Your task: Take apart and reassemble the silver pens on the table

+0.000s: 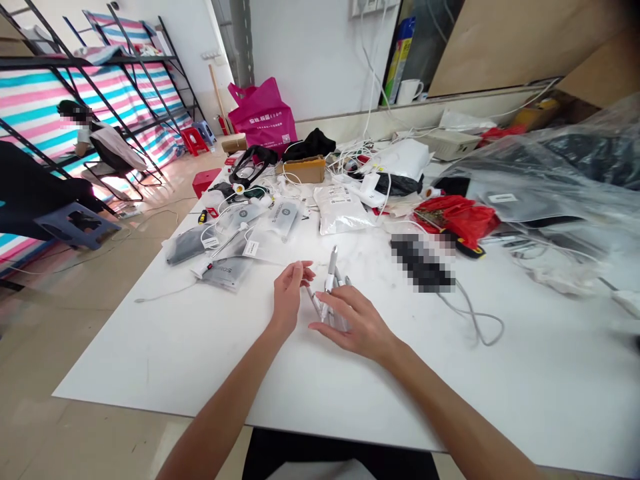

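Observation:
Several slim white pens (332,261) with grey ends stand bunched at a slant, just over the white table (200,360). My right hand (357,323) is curled round the bunch from the right, its index finger across the front pen and its thumb lower down. Part of the bunch is hidden behind these fingers. My left hand (289,293) is close on the left side, thumb and fingers drawn together near the pens. Whatever it may pinch is too small to make out.
Grey plastic pouches (235,267) and a white packet (343,210) lie beyond my hands. On the right are a blurred dark object (423,263) with a cable and a red plastic bag (463,217). A person (95,137) sits at the far left.

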A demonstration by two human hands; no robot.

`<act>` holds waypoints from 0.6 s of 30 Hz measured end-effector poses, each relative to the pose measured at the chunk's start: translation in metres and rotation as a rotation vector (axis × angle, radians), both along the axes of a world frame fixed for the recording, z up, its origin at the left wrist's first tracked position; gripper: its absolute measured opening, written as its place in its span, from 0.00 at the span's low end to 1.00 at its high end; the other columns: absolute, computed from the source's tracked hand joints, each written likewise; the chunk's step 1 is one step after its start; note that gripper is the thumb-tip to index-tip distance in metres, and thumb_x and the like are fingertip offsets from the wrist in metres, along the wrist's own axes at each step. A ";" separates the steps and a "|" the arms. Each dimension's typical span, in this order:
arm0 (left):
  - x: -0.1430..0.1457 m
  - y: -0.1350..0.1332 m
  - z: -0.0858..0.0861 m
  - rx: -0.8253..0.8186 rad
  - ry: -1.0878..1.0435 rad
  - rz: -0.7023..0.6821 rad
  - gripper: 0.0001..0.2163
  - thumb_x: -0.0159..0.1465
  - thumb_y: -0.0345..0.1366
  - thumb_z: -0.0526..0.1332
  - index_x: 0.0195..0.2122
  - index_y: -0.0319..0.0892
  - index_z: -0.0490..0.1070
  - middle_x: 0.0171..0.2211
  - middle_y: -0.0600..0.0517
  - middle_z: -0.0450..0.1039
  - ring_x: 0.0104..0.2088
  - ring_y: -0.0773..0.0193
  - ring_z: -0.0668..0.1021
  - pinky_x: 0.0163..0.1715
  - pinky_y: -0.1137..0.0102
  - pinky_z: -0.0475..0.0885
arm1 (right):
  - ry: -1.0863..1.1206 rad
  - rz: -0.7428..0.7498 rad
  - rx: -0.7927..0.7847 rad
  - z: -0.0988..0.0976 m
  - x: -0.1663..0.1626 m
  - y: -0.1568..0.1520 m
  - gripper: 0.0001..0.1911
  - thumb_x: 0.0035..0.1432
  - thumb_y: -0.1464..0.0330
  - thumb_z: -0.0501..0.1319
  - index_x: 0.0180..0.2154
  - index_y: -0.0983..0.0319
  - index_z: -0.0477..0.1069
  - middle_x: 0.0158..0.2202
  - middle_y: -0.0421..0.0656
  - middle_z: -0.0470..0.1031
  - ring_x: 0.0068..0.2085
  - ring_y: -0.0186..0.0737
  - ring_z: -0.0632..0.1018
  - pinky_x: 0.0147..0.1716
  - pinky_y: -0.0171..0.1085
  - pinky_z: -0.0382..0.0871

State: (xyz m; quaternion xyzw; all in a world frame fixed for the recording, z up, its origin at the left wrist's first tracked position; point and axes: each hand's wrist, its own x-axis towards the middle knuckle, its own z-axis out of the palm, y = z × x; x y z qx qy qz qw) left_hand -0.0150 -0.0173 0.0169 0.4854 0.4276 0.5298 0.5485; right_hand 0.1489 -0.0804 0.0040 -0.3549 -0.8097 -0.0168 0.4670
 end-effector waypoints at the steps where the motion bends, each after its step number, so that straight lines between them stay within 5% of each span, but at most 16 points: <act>1: 0.000 0.001 -0.001 0.023 0.036 0.022 0.20 0.70 0.54 0.58 0.44 0.42 0.79 0.35 0.49 0.75 0.37 0.63 0.75 0.41 0.68 0.69 | 0.015 -0.022 0.017 0.000 0.001 0.001 0.31 0.64 0.62 0.69 0.65 0.56 0.63 0.44 0.49 0.77 0.44 0.46 0.79 0.43 0.45 0.78; 8: 0.001 -0.005 -0.007 0.188 0.300 0.022 0.18 0.72 0.52 0.57 0.44 0.44 0.78 0.31 0.52 0.74 0.30 0.65 0.70 0.34 0.70 0.64 | -0.006 -0.185 0.057 0.008 0.024 0.012 0.22 0.64 0.64 0.69 0.57 0.57 0.68 0.43 0.48 0.78 0.43 0.46 0.79 0.43 0.44 0.76; 13: 0.004 -0.008 -0.014 0.255 0.504 -0.069 0.14 0.72 0.49 0.57 0.45 0.47 0.77 0.25 0.56 0.66 0.27 0.65 0.67 0.32 0.70 0.62 | -0.114 -0.139 0.037 0.026 0.053 0.022 0.22 0.62 0.60 0.70 0.53 0.59 0.69 0.40 0.48 0.78 0.40 0.46 0.78 0.40 0.44 0.73; 18: 0.007 -0.008 -0.025 0.337 0.678 -0.086 0.11 0.71 0.45 0.58 0.47 0.50 0.77 0.24 0.57 0.63 0.26 0.65 0.67 0.32 0.70 0.61 | -0.105 -0.164 -0.005 0.009 0.084 0.019 0.11 0.64 0.65 0.67 0.48 0.58 0.72 0.31 0.42 0.75 0.31 0.40 0.75 0.36 0.40 0.72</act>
